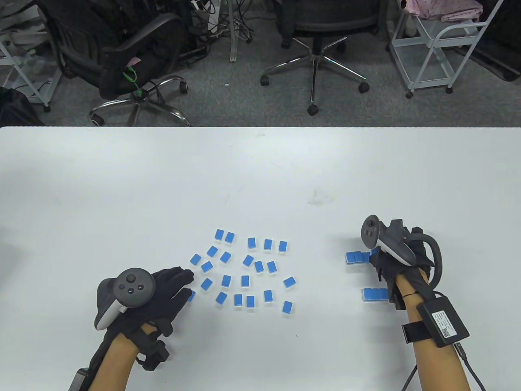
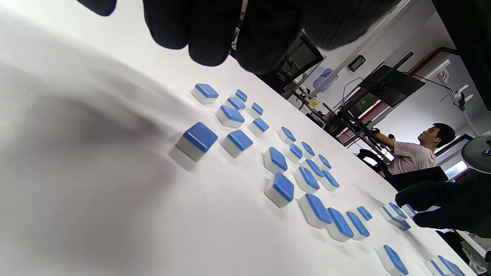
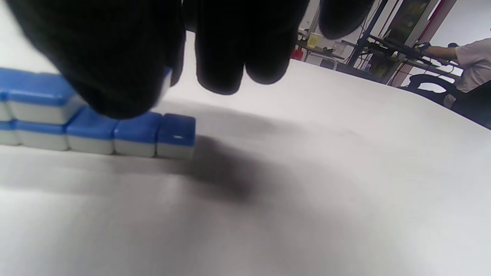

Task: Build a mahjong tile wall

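Both our forearms enter at the frame's bottom edge. Our left hand (image 1: 163,291) lies flat, fingers spread and released, fingertips beside a loose tile (image 1: 191,296) at the scattered tiles' (image 1: 245,269) lower left. Our right hand (image 1: 397,264) hovers over a short tile row (image 1: 357,257) at lower right; its fingers (image 3: 115,69) pinch one tile just over that row. A second short row (image 1: 375,294) sits just below it. Open white worktop (image 1: 163,175) spreads across the upper half. Beyond its far edge: grey carpet, office chairs (image 1: 315,49), a white trolley (image 1: 439,45).
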